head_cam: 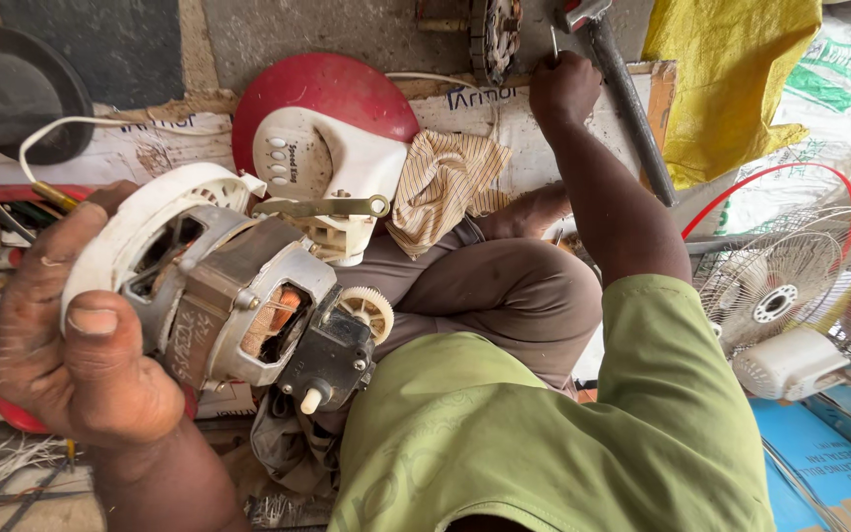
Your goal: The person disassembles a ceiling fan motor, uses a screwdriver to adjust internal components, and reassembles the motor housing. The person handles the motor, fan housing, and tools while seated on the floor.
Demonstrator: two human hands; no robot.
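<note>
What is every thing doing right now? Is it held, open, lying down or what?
Fan motor: casing off, copper winding showing, held up in the left hand.
Left hand: closed in a grip on the motor's white front cover.
Right hand: reached out, closed on a thin metal tool.
Red and white fan base: lying flat.
Striped cloth: crumpled, lying on the leg.
Fan guard: lying on its side.
</note>
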